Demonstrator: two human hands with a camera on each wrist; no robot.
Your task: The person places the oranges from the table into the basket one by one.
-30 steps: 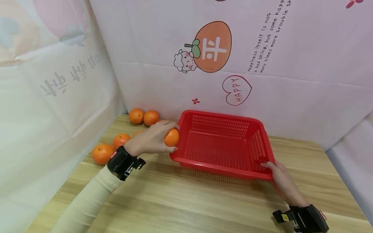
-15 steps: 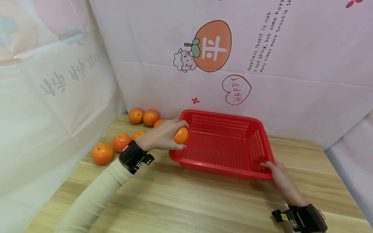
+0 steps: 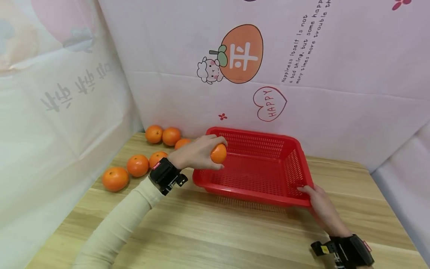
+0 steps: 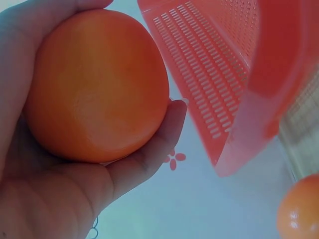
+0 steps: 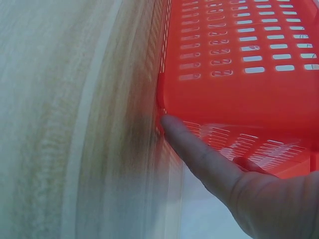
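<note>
My left hand (image 3: 200,152) grips an orange (image 3: 218,153) above the left side of a red plastic basket (image 3: 253,198). In the left wrist view the orange (image 4: 97,87) sits against the palm with fingers and thumb around it. The basket's slotted inside shows nothing lying in it. At its near right corner my right hand (image 3: 324,209) holds the rim, thumb over the edge. In the right wrist view a finger of the right hand (image 5: 219,179) reaches along the basket's (image 5: 224,99) underside.
Several oranges stand on the wooden table (image 3: 201,235) left of the basket, such as a front orange (image 3: 115,179) and a back orange (image 3: 154,133). One orange (image 3: 182,143) is partly behind the left hand. A printed white cloth (image 3: 174,97) hangs close behind the basket.
My left hand has carried the orange rightward, from the basket's left rim to over its inside. The right hand keeps its hold on the corner. The head view has shifted slightly.
</note>
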